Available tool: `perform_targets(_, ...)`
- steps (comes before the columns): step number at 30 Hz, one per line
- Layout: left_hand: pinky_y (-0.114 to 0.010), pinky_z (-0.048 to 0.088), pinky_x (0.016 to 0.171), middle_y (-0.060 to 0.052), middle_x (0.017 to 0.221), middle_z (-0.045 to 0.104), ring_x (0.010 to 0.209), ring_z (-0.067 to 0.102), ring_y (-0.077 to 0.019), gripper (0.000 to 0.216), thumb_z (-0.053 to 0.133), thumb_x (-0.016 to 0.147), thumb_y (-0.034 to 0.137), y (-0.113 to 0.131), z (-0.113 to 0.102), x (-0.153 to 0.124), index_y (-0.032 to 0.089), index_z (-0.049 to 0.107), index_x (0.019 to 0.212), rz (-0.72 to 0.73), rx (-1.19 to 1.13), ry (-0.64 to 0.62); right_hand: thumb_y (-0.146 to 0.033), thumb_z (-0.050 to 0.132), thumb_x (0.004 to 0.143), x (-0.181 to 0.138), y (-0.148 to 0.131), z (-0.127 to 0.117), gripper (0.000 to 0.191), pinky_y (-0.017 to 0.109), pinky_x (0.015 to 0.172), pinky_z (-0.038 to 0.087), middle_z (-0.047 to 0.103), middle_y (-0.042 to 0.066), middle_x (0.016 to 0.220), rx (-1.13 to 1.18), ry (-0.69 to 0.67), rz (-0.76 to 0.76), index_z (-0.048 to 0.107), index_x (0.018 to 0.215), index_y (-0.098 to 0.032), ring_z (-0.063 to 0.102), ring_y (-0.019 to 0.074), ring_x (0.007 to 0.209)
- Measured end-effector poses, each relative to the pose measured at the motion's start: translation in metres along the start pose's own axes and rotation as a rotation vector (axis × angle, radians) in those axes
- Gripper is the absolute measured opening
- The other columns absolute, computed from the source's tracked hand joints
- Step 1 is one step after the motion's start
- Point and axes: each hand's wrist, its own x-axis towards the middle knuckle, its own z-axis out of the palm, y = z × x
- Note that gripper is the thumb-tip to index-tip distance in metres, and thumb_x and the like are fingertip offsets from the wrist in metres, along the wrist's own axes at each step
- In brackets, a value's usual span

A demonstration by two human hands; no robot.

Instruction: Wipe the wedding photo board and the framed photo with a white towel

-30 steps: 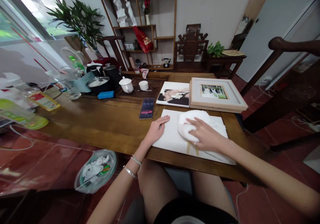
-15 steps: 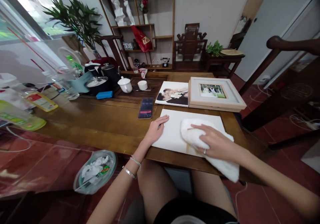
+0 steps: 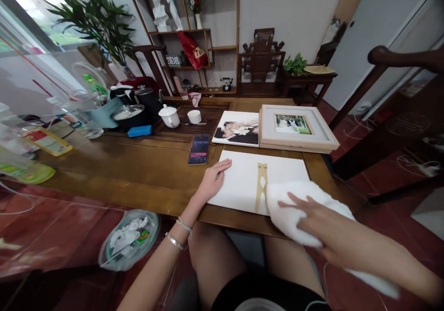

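Observation:
A white panel (image 3: 249,181), the back of a frame with a tan stand strip (image 3: 260,193) on it, lies flat at the near edge of the wooden table (image 3: 138,172). My left hand (image 3: 213,180) rests flat and open on the panel's left edge. My right hand (image 3: 312,216) presses a white towel (image 3: 294,207) at the panel's near right corner; its fingers are spread over the cloth, and the towel's tail hangs off the table toward my lap.
A phone (image 3: 199,149) lies left of the panel. Behind it sit a photo print (image 3: 237,128) and a framed picture (image 3: 294,127). A tea tray with teapot (image 3: 169,115) and cup (image 3: 194,116) stands farther back. A bin (image 3: 130,239) sits on the floor at left.
My right hand has slid the towel from the panel's middle down to its near right corner, uncovering the tan stand strip. My left hand has stayed in place.

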Motion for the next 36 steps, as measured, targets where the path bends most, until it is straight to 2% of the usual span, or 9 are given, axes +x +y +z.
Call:
perform_targets(4, -0.04, 0.037, 0.112, -0.008, 0.125, 0.063, 0.124, 0.054, -0.0187, 0.043, 0.038, 0.082, 0.007, 0.0, 0.0, 0.0, 0.013, 0.067, 0.113, 0.007, 0.014, -0.012, -0.003, 0.049, 0.06, -0.009, -0.018, 0.001, 0.042, 0.052, 0.107, 0.032, 0.039, 0.01, 0.147, 0.017, -0.061, 0.108, 0.065, 0.095, -0.021, 0.025, 0.0344, 0.138)
perform_targets(8, -0.04, 0.037, 0.112, -0.009, 0.125, 0.064, 0.124, 0.054, -0.0186, 0.043, 0.038, 0.082, 0.007, 0.001, 0.0, 0.0, 0.012, 0.067, 0.113, -0.002, 0.017, -0.011, -0.014, 0.05, 0.073, 0.027, 0.01, -0.006, 0.027, 0.051, 0.096, 0.041, 0.049, 0.022, 0.136, -0.1, 0.039, 0.245, 0.063, 0.096, -0.016, 0.041, 0.0386, 0.128)
perform_targets(12, -0.039, 0.037, 0.112, -0.009, 0.125, 0.064, 0.124, 0.054, -0.0181, 0.043, 0.038, 0.083, 0.007, 0.001, -0.001, 0.0, 0.011, 0.067, 0.113, -0.005, 0.008, -0.014, -0.027, 0.044, 0.084, 0.075, 0.053, -0.012, 0.03, 0.054, 0.1, 0.034, 0.054, 0.022, 0.13, -0.195, 0.211, 0.272, 0.061, 0.105, -0.013, 0.032, 0.0384, 0.134)
perform_targets(15, -0.04, 0.037, 0.112, -0.009, 0.124, 0.064, 0.124, 0.054, -0.0185, 0.043, 0.038, 0.083, 0.007, 0.001, -0.001, 0.0, 0.012, 0.067, 0.113, -0.004, -0.001, -0.009, -0.026, 0.043, 0.084, 0.094, 0.062, -0.014, 0.037, 0.061, 0.102, 0.027, 0.048, 0.021, 0.137, -0.236, 0.302, 0.31, 0.06, 0.113, -0.011, 0.023, 0.0398, 0.137)
perform_targets(19, -0.042, 0.037, 0.112, -0.008, 0.125, 0.064, 0.124, 0.054, -0.0192, 0.043, 0.039, 0.082, 0.007, 0.001, -0.001, 0.0, 0.014, 0.067, 0.113, -0.008, -0.009, -0.008, -0.019, 0.05, 0.072, 0.078, 0.037, -0.009, 0.039, 0.064, 0.103, 0.023, 0.032, 0.015, 0.15, -0.245, 0.224, 0.2, 0.066, 0.107, -0.014, 0.02, 0.0425, 0.138)
perform_targets(23, -0.041, 0.036, 0.112, -0.007, 0.126, 0.063, 0.125, 0.053, -0.0188, 0.044, 0.039, 0.082, 0.006, 0.002, -0.001, 0.0, 0.015, 0.067, 0.114, -0.002, 0.002, -0.016, -0.015, 0.057, 0.063, 0.033, 0.003, 0.003, 0.024, 0.063, 0.108, 0.018, 0.028, 0.011, 0.152, -0.139, 0.082, 0.065, 0.07, 0.083, -0.017, 0.012, 0.0415, 0.14)
perform_targets(26, -0.041, 0.036, 0.112, -0.007, 0.127, 0.063, 0.125, 0.053, -0.0189, 0.044, 0.039, 0.082, 0.007, 0.002, 0.0, 0.0, 0.015, 0.067, 0.114, -0.002, 0.006, -0.016, -0.013, 0.057, 0.061, 0.011, -0.006, 0.008, 0.018, 0.06, 0.111, 0.016, 0.029, 0.007, 0.152, -0.07, 0.036, 0.004, 0.069, 0.075, -0.017, 0.01, 0.0385, 0.141)
perform_targets(32, -0.042, 0.036, 0.112, -0.007, 0.127, 0.063, 0.125, 0.053, -0.0191, 0.043, 0.039, 0.083, 0.008, 0.002, 0.0, 0.0, 0.016, 0.067, 0.114, -0.007, -0.001, -0.018, -0.022, 0.057, 0.071, 0.033, 0.031, -0.01, 0.011, 0.053, 0.112, 0.021, 0.037, 0.008, 0.148, -0.082, 0.13, -0.028, 0.066, 0.071, -0.017, 0.016, 0.0344, 0.141)
perform_targets(36, -0.042, 0.036, 0.113, -0.007, 0.126, 0.063, 0.125, 0.053, -0.0192, 0.043, 0.039, 0.083, 0.009, 0.003, -0.001, 0.001, 0.015, 0.067, 0.114, -0.012, -0.005, -0.02, -0.035, 0.053, 0.08, 0.064, 0.069, -0.018, 0.023, 0.051, 0.112, 0.023, 0.037, 0.008, 0.148, -0.135, 0.257, -0.003, 0.066, 0.073, -0.017, 0.014, 0.0329, 0.142)
